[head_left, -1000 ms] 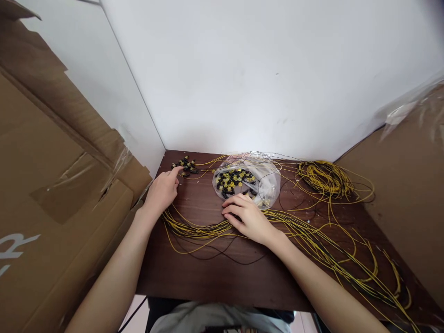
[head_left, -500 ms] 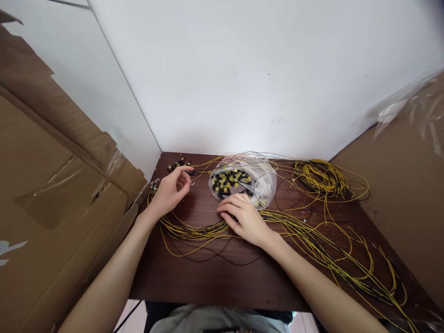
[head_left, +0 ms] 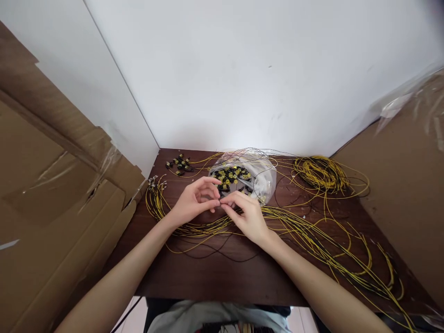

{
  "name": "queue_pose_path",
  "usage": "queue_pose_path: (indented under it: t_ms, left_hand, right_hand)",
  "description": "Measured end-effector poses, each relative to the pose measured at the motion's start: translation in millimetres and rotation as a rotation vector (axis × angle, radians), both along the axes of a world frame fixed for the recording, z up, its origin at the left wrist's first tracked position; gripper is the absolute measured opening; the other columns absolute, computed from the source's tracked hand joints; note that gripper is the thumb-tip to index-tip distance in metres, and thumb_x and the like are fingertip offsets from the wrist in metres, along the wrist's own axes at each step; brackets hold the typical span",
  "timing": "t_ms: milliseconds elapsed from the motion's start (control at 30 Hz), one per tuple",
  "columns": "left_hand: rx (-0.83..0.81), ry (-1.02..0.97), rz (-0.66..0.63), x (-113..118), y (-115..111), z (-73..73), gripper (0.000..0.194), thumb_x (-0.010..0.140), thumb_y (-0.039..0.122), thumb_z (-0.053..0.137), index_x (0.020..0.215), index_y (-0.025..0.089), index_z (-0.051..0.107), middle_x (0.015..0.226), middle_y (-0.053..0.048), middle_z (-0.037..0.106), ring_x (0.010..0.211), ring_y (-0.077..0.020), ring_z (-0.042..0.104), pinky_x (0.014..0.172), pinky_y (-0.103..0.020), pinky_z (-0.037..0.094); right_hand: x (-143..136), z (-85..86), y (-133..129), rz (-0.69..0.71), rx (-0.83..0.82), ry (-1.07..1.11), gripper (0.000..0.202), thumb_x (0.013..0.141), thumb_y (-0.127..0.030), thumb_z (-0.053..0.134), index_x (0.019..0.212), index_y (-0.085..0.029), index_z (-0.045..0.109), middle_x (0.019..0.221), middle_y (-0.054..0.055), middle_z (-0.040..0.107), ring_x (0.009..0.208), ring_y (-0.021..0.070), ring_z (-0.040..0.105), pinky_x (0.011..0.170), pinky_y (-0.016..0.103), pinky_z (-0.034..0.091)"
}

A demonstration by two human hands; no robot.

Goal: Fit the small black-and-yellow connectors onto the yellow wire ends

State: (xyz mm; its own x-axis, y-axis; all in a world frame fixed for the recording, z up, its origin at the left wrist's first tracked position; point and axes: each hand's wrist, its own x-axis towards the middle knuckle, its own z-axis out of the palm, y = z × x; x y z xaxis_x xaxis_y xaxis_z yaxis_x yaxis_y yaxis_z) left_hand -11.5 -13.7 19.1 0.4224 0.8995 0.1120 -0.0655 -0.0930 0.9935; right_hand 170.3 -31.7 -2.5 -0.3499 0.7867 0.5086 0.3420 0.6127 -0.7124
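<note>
My left hand and my right hand meet at their fingertips in front of the plastic bag. The left thumb and forefinger are drawn together, and so are those of the right hand. Whatever sits between the fingertips is too small to make out. Just behind them, the clear plastic bag lies spread on the table with many small black and yellow connectors. Beneath both hands runs a long bundle of yellow and black wires. Its left ends carry small silvery terminals.
A group of black and yellow connectors with wires attached lies at the back left. Coiled yellow and black wire rests at the back right. Cardboard stands on the left, more cardboard on the right, a white wall behind.
My left hand has moved right and slightly down, away from the back-left connectors, to meet my right hand. The right fingers have closed into a pinch. The view has shifted slightly.
</note>
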Motion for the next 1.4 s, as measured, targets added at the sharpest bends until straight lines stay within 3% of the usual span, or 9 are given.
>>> queue_pose_path:
  t_ms: [133, 267, 367, 600, 733, 833, 1033, 1200, 1400]
  left_hand:
    - [-0.029, 0.159, -0.008, -2, 1, 0.1, 0.030, 0.076, 0.028, 0.066, 0.101, 0.013, 0.062, 0.078, -0.004, 0.060, 0.062, -0.0097, 0.054, 0.050, -0.020, 0.047]
    - [-0.051, 0.192, 0.044, -4, 3, -1.4, 0.025, 0.076, 0.030, 0.066, 0.091, 0.011, 0.066, 0.068, -0.002, 0.058, 0.052, -0.0063, 0.046, 0.047, -0.018, 0.040]
    - [-0.067, 0.174, 0.080, -5, 5, -4.4, 0.025, 0.075, 0.030, 0.067, 0.091, 0.011, 0.067, 0.068, -0.002, 0.058, 0.051, -0.0059, 0.044, 0.045, -0.018, 0.036]
    - [-0.124, 0.167, 0.008, -2, 6, -8.6, 0.024, 0.074, 0.030, 0.068, 0.088, 0.011, 0.069, 0.074, -0.005, 0.066, 0.058, -0.0100, 0.056, 0.059, -0.023, 0.047]
    - [-0.028, 0.245, 0.001, -2, 5, -4.9, 0.022, 0.076, 0.031, 0.065, 0.084, 0.011, 0.071, 0.075, -0.006, 0.068, 0.068, -0.0126, 0.059, 0.065, -0.023, 0.048]
    - [0.038, 0.311, 0.041, -3, 5, -3.5, 0.028, 0.081, 0.036, 0.059, 0.083, 0.011, 0.071, 0.076, -0.007, 0.068, 0.065, -0.0109, 0.056, 0.057, -0.020, 0.046]
    - [-0.154, 0.168, 0.075, -2, 7, -5.7, 0.048, 0.084, 0.051, 0.049, 0.088, 0.007, 0.067, 0.070, -0.007, 0.063, 0.049, -0.0088, 0.050, 0.041, -0.021, 0.046]
    - [-0.264, -0.061, 0.094, -4, 8, -6.9, 0.046, 0.082, 0.051, 0.055, 0.085, 0.007, 0.067, 0.068, -0.007, 0.063, 0.056, -0.0122, 0.058, 0.050, -0.026, 0.054]
    - [-0.282, -0.189, 0.123, -4, 9, -5.9, 0.034, 0.077, 0.039, 0.066, 0.089, 0.008, 0.069, 0.078, -0.008, 0.067, 0.071, -0.0147, 0.064, 0.068, -0.030, 0.057]
  right_hand:
    - [7, 5.2, 5, -0.102, -0.040, 0.087, 0.009, 0.085, -0.019, 0.054, 0.083, -0.019, 0.062, 0.078, 0.003, 0.062, 0.069, 0.0134, 0.055, 0.064, 0.026, 0.045]
    - [19, 5.6, 19, -0.288, -0.225, 0.423, 0.008, 0.079, -0.026, 0.062, 0.083, -0.018, 0.061, 0.074, 0.001, 0.062, 0.067, 0.0130, 0.058, 0.063, 0.026, 0.048]
    - [28, 5.9, 30, -0.333, -0.310, 0.720, 0.015, 0.076, -0.029, 0.065, 0.084, -0.018, 0.058, 0.072, 0.000, 0.062, 0.065, 0.0123, 0.060, 0.060, 0.026, 0.048]
    - [40, 14.1, 39, -0.404, -0.317, 1.050, 0.023, 0.072, -0.031, 0.067, 0.083, -0.021, 0.049, 0.064, -0.006, 0.055, 0.057, 0.0079, 0.056, 0.057, 0.022, 0.047]
    - [35, 10.2, 35, -0.330, -0.405, 0.959, 0.021, 0.073, -0.030, 0.066, 0.084, -0.020, 0.050, 0.067, -0.005, 0.059, 0.057, 0.0089, 0.058, 0.056, 0.022, 0.047]
    - [25, 3.0, 29, -0.254, -0.445, 0.779, 0.019, 0.075, -0.030, 0.065, 0.085, -0.019, 0.054, 0.071, -0.001, 0.062, 0.061, 0.0106, 0.059, 0.056, 0.023, 0.047]
    - [7, -0.9, 8, -0.080, -0.280, 0.175, 0.007, 0.082, -0.024, 0.057, 0.085, -0.018, 0.059, 0.080, 0.003, 0.065, 0.071, 0.0134, 0.059, 0.063, 0.025, 0.046]
    - [-2, -0.5, -3, 0.086, -0.171, -0.066, 0.006, 0.082, -0.017, 0.054, 0.084, -0.018, 0.060, 0.076, 0.001, 0.061, 0.069, 0.0127, 0.057, 0.064, 0.024, 0.044]
    - [-3, -6.2, -1, 0.089, -0.138, -0.099, 0.006, 0.081, -0.015, 0.056, 0.079, -0.018, 0.060, 0.073, 0.001, 0.060, 0.067, 0.0127, 0.055, 0.067, 0.026, 0.044]
